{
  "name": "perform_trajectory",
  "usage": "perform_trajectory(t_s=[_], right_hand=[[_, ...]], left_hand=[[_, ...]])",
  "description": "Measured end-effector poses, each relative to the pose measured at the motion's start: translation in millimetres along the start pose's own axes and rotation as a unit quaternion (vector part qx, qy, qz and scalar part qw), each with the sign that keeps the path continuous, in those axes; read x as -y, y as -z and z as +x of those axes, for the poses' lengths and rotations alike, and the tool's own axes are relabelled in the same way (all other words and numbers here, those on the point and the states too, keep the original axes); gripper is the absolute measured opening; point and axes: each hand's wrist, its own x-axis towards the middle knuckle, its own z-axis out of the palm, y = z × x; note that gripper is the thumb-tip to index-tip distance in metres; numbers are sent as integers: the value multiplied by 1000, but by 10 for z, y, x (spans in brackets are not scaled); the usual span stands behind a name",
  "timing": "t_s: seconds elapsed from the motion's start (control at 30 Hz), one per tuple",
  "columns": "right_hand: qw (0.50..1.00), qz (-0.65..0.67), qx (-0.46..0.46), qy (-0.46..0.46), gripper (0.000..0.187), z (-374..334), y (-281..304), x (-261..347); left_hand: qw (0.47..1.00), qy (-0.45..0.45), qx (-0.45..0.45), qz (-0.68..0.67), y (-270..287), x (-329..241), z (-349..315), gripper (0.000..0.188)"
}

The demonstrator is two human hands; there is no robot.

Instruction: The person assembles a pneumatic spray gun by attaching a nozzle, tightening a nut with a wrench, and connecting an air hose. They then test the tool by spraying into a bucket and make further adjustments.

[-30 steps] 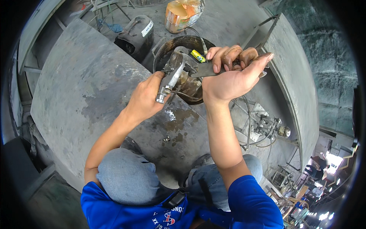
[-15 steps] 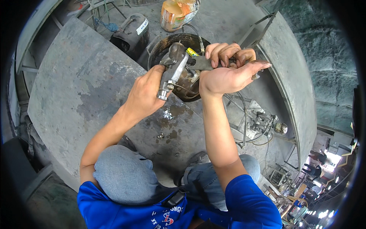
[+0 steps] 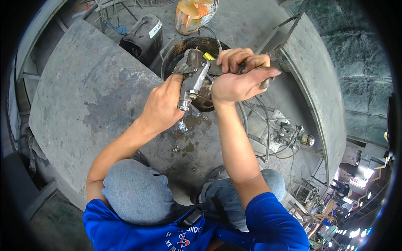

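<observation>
- A broad, stained grey panel (image 3: 94, 79) spreads before the crouching person.
- By its edge stands a round, dark, grimy bucket (image 3: 172, 54).
- A scuffed silver-and-grey metal tool (image 3: 195, 79) is held over the bucket's mouth.
- The right hand (image 3: 240, 75) curls its fingers around a flat dark-grey metal bar (image 3: 215, 68), thumb jutting out.
- The left hand (image 3: 162, 102) grips the tool.
- A small yellow cylinder (image 3: 208, 56) shows just beside both.

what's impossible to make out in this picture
In the head view:
Metal tool: part of its body, hidden by the left grip.
Flat bar: far end, covered by the right grip.
Bucket: contents, partly behind the tool.
Orange-stained container: top, cut by the upper edge.
Distant people: too small, blurred.
</observation>
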Motion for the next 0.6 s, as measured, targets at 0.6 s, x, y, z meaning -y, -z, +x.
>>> perform_trajectory(t_s=[0.6], right_hand=[[990,-73,110,50,52,-365,-47,-95]], left_hand=[[997,7,-81,0,-61,198,-41,43]])
